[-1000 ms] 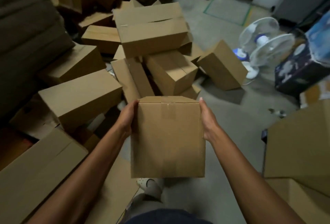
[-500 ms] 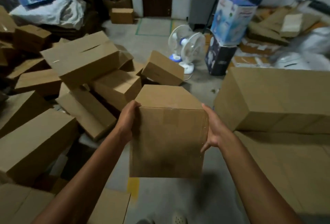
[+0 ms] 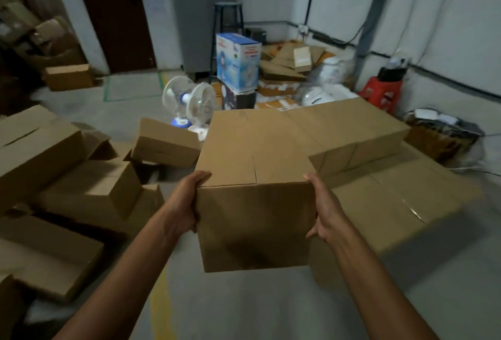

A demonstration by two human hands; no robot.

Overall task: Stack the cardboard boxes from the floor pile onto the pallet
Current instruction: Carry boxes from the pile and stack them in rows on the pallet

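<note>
Concrete floor [image 3: 244, 307], grey, with a yellow stripe running toward my feet.

Right side: a low layer of big flat boxes [image 3: 401, 204], tape glinting on one seam. A second row of boxes [image 3: 352, 128] sits on top of that layer, at its far edge. What lies under them is hidden.

Left side: the loose pile of boxes [image 3: 89, 190] on the floor, lying at all angles, some leaning on each other, one tilted box at the pile's far right end.

Centre: the box I carry [image 3: 254, 220], plain brown cardboard, flaps closed on top with a seam down the middle. It is off the floor, held in front of me between the pile and the stacked rows, its right side just beside the low layer.

Dark door [image 3: 113, 14] in the far wall. Blue printed carton [image 3: 238, 63] stands on a darker one. Two white fans [image 3: 189, 101] are on the floor just left of it. Red stool [image 3: 382, 92] is by the right wall.

Left hand [image 3: 181, 204]: grips the box's left side, thumb hooked over the top edge. Right hand [image 3: 325, 209]: grips the right side, thumb at the top corner, fingers curled along the face.
</note>
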